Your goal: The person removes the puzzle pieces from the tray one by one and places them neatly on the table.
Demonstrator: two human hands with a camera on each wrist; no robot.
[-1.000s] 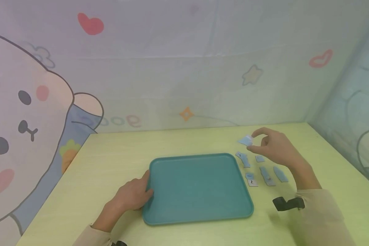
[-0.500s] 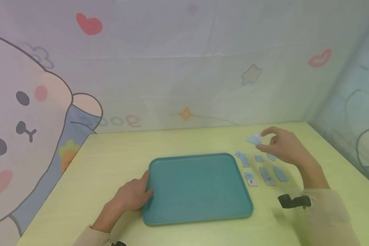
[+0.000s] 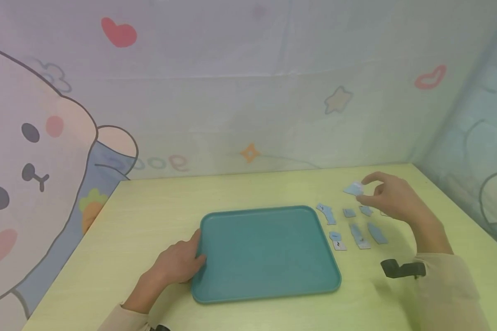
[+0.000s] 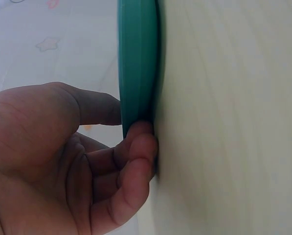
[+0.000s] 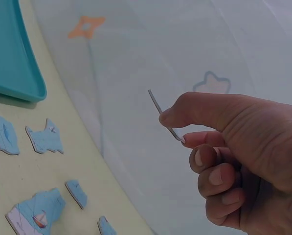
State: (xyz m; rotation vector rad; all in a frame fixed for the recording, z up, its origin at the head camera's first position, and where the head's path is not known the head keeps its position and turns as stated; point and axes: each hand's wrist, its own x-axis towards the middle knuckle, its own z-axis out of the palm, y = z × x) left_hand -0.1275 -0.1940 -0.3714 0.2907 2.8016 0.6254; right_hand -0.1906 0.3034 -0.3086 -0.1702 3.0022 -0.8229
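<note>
My left hand (image 3: 178, 262) grips the left rim of a teal tray (image 3: 269, 253). In the left wrist view its thumb lies against one side of the tray wall (image 4: 138, 58), with the fingers curled at the other side. Between thumb and index finger my right hand (image 3: 397, 197) pinches a pale blue puzzle piece (image 3: 353, 189), raised above the table's far right. The right wrist view shows that thin piece (image 5: 156, 104) edge-on, so its printed face is hidden there. Several flat puzzle pieces (image 3: 359, 236) lie loose below this hand.
The loose pieces lie between the tray and the table's right side; one shows a small sailboat (image 5: 39, 219). Another piece (image 3: 383, 213) is partly hidden behind the right hand. A printed cloth (image 3: 232, 92) hangs behind the pale yellow table (image 3: 107, 239).
My right hand has moved to the right with the puzzle piece, uncovering loose pieces beneath it. The left hand and the tray have stayed in place.
</note>
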